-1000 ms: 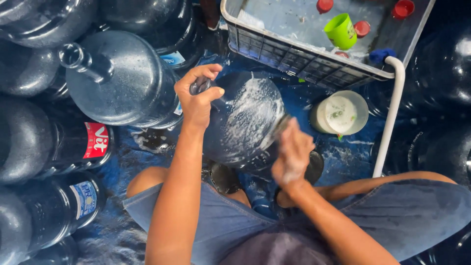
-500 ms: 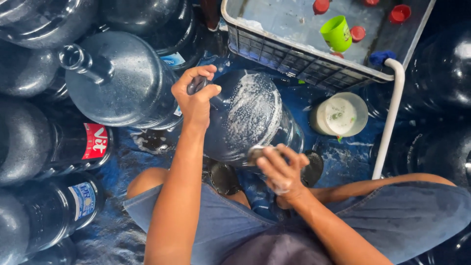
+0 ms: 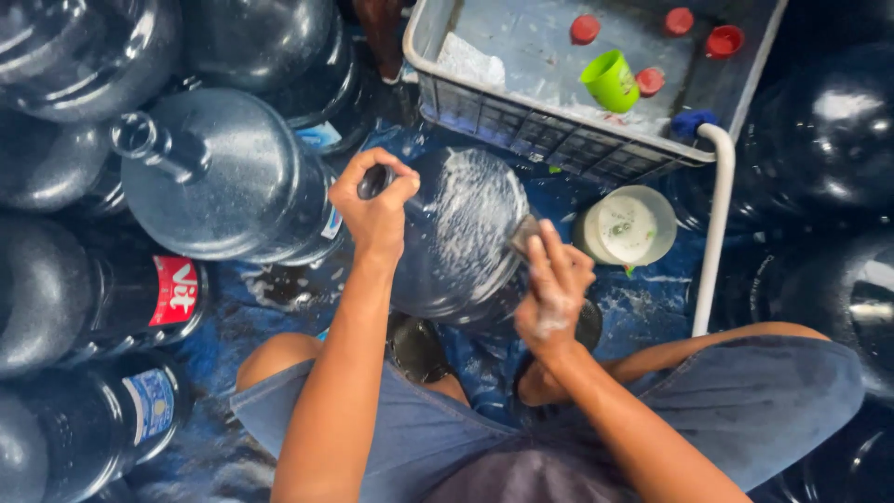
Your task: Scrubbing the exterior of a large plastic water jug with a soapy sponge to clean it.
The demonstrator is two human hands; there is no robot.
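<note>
A large dark blue water jug [image 3: 456, 237] stands between my knees, its shoulder streaked with white soap foam. My left hand [image 3: 374, 207] grips the jug's neck at the top left. My right hand [image 3: 551, 291], foamy, presses a small grey scrubbing pad [image 3: 523, 235] against the jug's right side.
Several big water jugs [image 3: 219, 182] crowd the left side, more on the right [image 3: 829, 140]. A grey plastic crate [image 3: 559, 135] at the top holds a green cup [image 3: 610, 82] and red caps [image 3: 722, 41]. A white bowl of soapy liquid [image 3: 626, 226] and a white pipe [image 3: 712, 233] stand to the right.
My right hand slid down the jug's right side, then back up a little, scrubbing with the pad. My left hand kept its grip on the neck.
</note>
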